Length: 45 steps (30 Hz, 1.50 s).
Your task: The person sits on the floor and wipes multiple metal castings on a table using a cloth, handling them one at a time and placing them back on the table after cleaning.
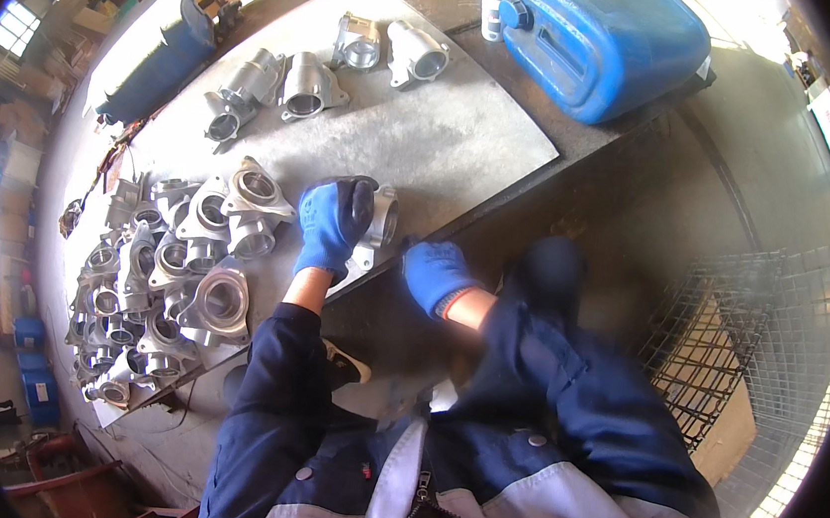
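Note:
My left hand (333, 219), in a blue glove with dark-coated fingers, is closed on a silvery cast metal housing (386, 218) near the front edge of the metal sheet. A round opening of the housing shows to the right of my fingers. My right hand (436, 275), also in a blue glove, is curled just past the sheet's edge, to the right of the housing. Its fingertips are turned away, and what they hold, if anything, is hidden. Several similar housings stand crowded on the left, the nearest a flanged housing (256, 189) beside my left hand.
Two pairs of housings (312, 86) stand farther back on the metal sheet (448, 127). A blue jerrycan (605, 48) lies at the far right beside a small white bottle (493, 12). A dark blue bin (162, 65) is at the far left. Wire mesh baskets (705, 357) stand at right.

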Tool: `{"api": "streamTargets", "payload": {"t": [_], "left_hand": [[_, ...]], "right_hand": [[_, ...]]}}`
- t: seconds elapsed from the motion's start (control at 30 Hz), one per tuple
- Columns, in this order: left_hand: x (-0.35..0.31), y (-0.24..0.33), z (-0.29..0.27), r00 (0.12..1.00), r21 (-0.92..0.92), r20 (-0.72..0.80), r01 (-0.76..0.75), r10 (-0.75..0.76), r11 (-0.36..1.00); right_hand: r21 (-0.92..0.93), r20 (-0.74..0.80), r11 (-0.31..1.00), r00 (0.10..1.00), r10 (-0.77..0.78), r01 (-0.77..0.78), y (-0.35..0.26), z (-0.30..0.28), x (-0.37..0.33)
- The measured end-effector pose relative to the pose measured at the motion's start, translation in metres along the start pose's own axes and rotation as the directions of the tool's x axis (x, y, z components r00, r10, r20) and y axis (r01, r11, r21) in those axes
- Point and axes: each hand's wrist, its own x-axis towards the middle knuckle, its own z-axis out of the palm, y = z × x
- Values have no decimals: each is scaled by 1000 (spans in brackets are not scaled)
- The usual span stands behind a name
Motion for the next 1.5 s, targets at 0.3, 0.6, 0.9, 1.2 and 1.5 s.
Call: {"api": "streamTargets", "payload": {"t": [0.3, 0.6, 0.9, 1.2, 1.5], "left_hand": [[-2, 3, -5, 997, 8, -8, -76, 76, 997], [-4, 3, -9, 996, 74, 84, 31, -38, 997], [0, -1, -5, 997, 69, 81, 13, -18, 998], [-2, -6, 3, 999, -18, -39, -8, 7, 1000], [-2, -1, 0, 999, -33, -32, -5, 4, 999]], "right_hand": [[-273, -51, 960, 995, -82, 65, -3, -83, 35], [-419, 4, 897, 988, -153, 140, 0, -68, 35], [-336, 33, 936, 994, -104, 109, 3, -72, 44], [-82, 126, 996, 992, -6, 16, -12, -77, 30], [-42, 40, 999, 999, -15, 17, -24, -54, -5]]}}
